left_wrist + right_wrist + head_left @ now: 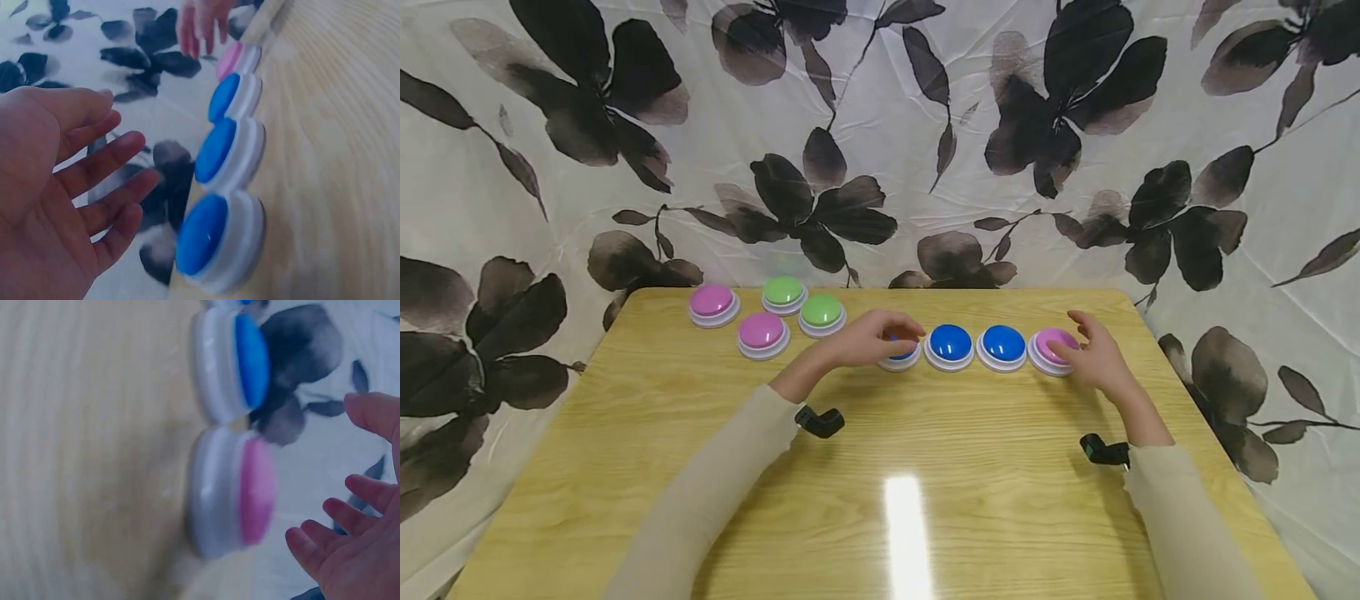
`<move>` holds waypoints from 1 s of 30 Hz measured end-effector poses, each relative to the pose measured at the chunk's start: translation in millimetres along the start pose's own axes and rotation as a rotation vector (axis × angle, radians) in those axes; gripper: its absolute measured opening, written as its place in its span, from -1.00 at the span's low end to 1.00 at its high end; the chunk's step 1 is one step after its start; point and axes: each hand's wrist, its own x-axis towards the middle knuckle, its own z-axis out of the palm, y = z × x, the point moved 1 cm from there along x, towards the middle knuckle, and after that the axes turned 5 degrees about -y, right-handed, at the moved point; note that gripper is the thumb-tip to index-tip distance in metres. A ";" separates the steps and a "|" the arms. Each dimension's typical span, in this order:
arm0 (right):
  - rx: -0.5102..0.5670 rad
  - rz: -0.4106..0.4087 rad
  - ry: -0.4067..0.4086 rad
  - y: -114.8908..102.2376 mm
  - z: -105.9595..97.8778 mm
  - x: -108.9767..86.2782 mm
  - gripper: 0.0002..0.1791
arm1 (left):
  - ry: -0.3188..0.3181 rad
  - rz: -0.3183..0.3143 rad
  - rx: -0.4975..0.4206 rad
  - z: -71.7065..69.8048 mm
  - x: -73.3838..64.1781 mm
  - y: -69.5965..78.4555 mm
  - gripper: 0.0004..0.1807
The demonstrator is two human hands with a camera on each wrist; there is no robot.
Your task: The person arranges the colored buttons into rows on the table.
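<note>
A row of dome push buttons on white bases crosses the table: a left blue button [901, 362], a middle blue button [950, 342], a right blue button [1003, 343] and a pink button [1047, 343] at the end. My left hand [871, 340] hovers over the left blue button and partly hides it. In the left wrist view its fingers [103, 209] are spread and loosely bent, apart from the domes. Above the pink button is my right hand [1099, 357], fingers loosely spread; the right wrist view shows a gap between them and the dome [257, 490]. Neither hand holds anything.
Left of the row stand two pink buttons [711, 300] and two green buttons [822, 310]. The wooden table [985, 483] ends at a back edge just behind the buttons. A floral cloth [925, 217] hangs behind it.
</note>
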 end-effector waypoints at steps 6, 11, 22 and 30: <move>0.063 -0.137 0.037 -38.6 -4.6 -9.0 -0.32 | 0.057 -0.097 -0.037 3.9 -60.9 -27.7 -0.65; 0.063 -0.226 0.007 -67.3 6.2 -19.1 -0.46 | 0.125 -0.152 -0.052 8.4 -101.9 -41.3 -0.65; 0.141 -0.372 -0.169 -112.9 81.2 -37.3 -0.63 | 0.213 -0.208 -0.083 8.7 -150.2 -51.6 -0.66; 0.191 -0.393 -0.267 -146.1 140.0 -38.9 -0.69 | 0.231 -0.167 -0.079 10.5 -164.4 -61.0 -0.67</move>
